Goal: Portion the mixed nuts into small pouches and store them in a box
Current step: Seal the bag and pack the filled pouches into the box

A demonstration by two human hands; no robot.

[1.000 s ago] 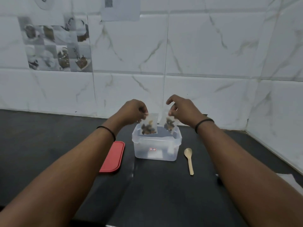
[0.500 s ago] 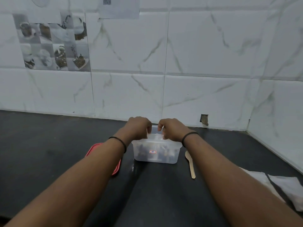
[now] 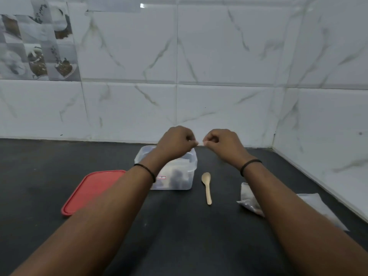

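while both hands float over the far side of the black counter [image 3: 179, 226], the clear plastic box [image 3: 184, 176] sits right under the left hand [image 3: 175, 143]. the box is see-through with rounded corners, and it has a tiny red and white sticker on its near wall. it is open on top. through the cloudy wall you can see dark lumpy shapes at the bottom and pale flat bits above them. these look like small pouches [image 3: 177, 175] of nuts lying inside, but they are too blurry to count.

the left hand has its fingers curled in, with the tips pinched together. the right hand [image 3: 223, 144] is just beside it, also curled and pinched. a small pale bit shows between the two sets of fingertips. i cannot tell if it is something they hold or only the wall behind them. each wrist has a thin black band on it.

the red lid [image 3: 87, 193] lies flat on the counter to the left of the box, partly hidden by the left arm. a little wooden spoon [image 3: 206, 186] lies just to the right of the box, bowl end far, handle end near. farther right, a crinkly clear bag [image 3: 248, 200] rests on the counter, partly under the right arm. white marble tiles [image 3: 219, 56] cover the wall behind.
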